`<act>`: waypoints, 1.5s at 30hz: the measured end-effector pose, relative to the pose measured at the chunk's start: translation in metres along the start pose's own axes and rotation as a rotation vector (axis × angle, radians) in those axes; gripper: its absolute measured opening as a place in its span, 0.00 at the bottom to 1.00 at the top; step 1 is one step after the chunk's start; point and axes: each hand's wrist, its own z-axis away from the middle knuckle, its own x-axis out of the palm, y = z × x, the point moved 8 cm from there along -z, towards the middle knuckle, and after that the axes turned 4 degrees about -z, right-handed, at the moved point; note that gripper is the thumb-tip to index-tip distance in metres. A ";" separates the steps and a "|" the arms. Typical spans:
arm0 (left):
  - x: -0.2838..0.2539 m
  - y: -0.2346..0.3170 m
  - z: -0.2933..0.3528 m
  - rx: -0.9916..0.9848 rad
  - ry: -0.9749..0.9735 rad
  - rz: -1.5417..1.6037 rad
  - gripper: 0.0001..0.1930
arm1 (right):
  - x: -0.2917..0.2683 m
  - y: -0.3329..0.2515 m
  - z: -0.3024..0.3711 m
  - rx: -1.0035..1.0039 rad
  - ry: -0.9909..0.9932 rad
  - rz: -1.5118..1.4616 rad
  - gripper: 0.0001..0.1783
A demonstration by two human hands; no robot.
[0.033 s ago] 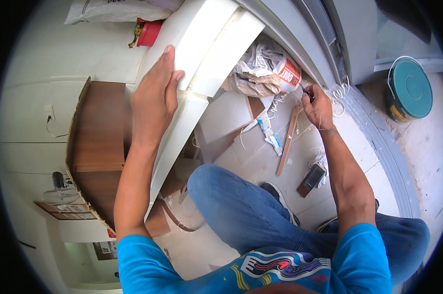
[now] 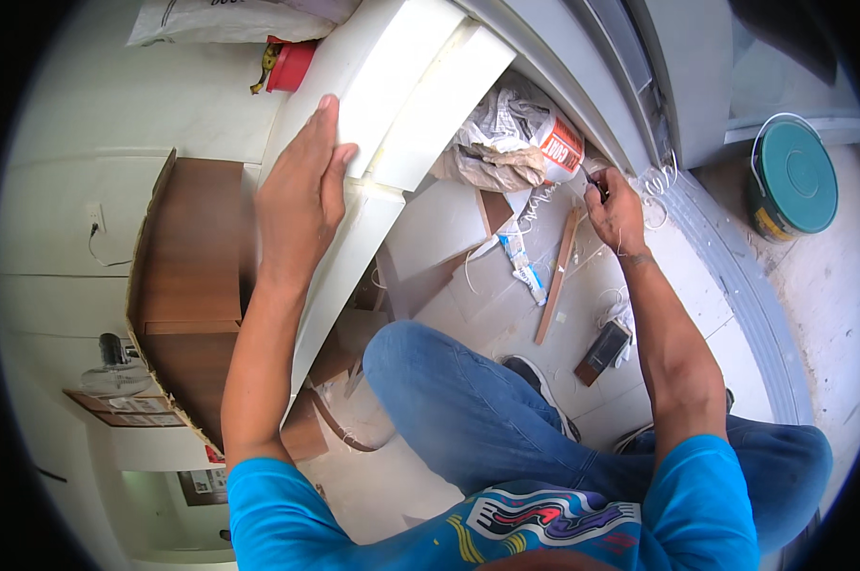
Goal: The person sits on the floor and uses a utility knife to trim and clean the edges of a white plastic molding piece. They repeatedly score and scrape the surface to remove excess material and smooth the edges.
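My left hand (image 2: 302,190) lies flat, fingers together, against a long white curved panel (image 2: 411,86) that leans from the floor up to the top of the view. My right hand (image 2: 615,211) reaches to the foot of a grey curved frame (image 2: 582,67) and pinches a small dark tool (image 2: 596,181) against it. Thin white shavings curl around that hand. I sit on the floor with my knee in blue jeans (image 2: 449,400) between my arms.
Near my right hand lie a crumpled paper bag (image 2: 506,143), a sealant tube (image 2: 520,262), a wooden strip (image 2: 556,276) and a small dark block (image 2: 603,350). A green-lidded bucket (image 2: 796,176) stands at the right. A brown cabinet (image 2: 187,266) stands at the left, a red container (image 2: 292,65) above it.
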 end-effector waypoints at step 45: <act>0.043 0.035 0.072 -0.998 0.483 1.919 0.13 | 0.000 -0.338 0.019 -0.241 -0.558 -0.717 0.41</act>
